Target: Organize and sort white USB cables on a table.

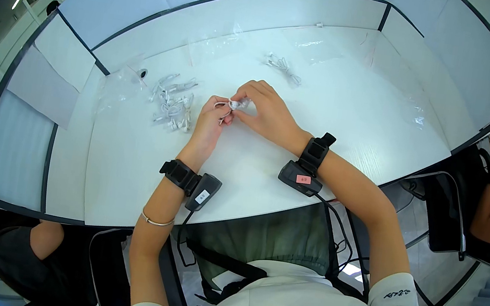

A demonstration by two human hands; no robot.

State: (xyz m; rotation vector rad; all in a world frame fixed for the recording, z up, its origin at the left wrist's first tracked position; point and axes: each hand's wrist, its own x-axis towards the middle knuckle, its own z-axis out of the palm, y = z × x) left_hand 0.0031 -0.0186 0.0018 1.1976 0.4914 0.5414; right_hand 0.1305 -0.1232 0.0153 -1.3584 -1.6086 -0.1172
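Near the middle of the frame, just above centre, a small white cable [230, 105] is pinched between the left hand [212, 118] and the right hand [266, 110]. Both hands are closed on it, and their fingertips are brought together over the white surface [130, 161]. Whether the cable is lifted clear of the surface or brushes it cannot be told. Its short visible run lies roughly left to right in the picture, from one set of fingertips to the other, and a thin loop is seen curving toward the left palm. Neither hand is nearer, since both are on it, though more of it is covered by the right hand. The cable is thin, pale and slightly glossy; its end is too small to be made out. Left of the hands and near them, a loose pile of white cables [173, 105] is spread beside a crumpled clear bag [121, 85]. A single coiled cable [283, 67] lies well apart toward the upper middle. A black left wrist unit [190, 181] and a right wrist unit [306, 165] are strapped on. Other people are partly seen at the lower left and at the right edge.
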